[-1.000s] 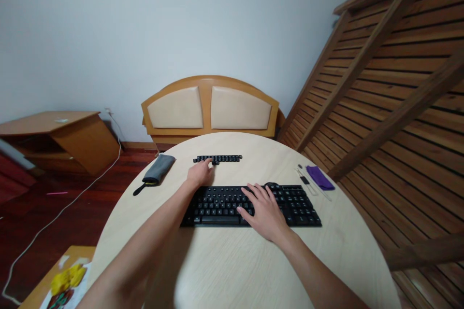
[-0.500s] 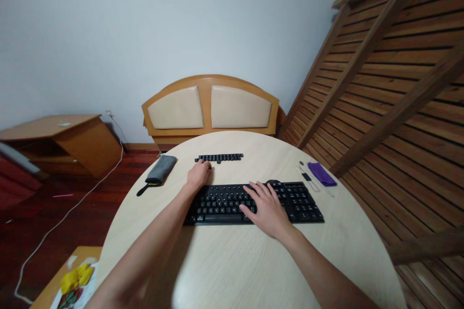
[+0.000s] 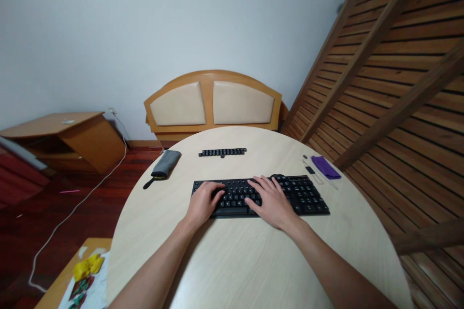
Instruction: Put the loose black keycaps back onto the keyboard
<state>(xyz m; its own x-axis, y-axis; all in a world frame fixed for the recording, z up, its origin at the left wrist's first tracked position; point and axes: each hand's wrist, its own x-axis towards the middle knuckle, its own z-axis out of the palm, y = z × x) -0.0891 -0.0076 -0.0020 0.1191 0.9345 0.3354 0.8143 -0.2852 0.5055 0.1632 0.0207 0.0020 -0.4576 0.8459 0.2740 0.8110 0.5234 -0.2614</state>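
One keyboard [image 3: 308,197] lies beneath your spread right hand [image 3: 273,203] and curled left hand [image 3: 202,202], the latter's grip unclear. Loose keys [image 3: 232,152] line the tabletop [image 3: 235,256] beyond.

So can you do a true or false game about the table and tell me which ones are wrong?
1. The grey fabric pouch with a black loop lies left of the long black plastic keyboard. True.
2. The left hand is on that pouch. False: it is over the keyboard.
3. The row of small black keycaps is farther from the person than the keyboard. True.
4. The right hand is a tight fist. False: it is spread open.
5. The purple cloth lies on the round, pale table. True.
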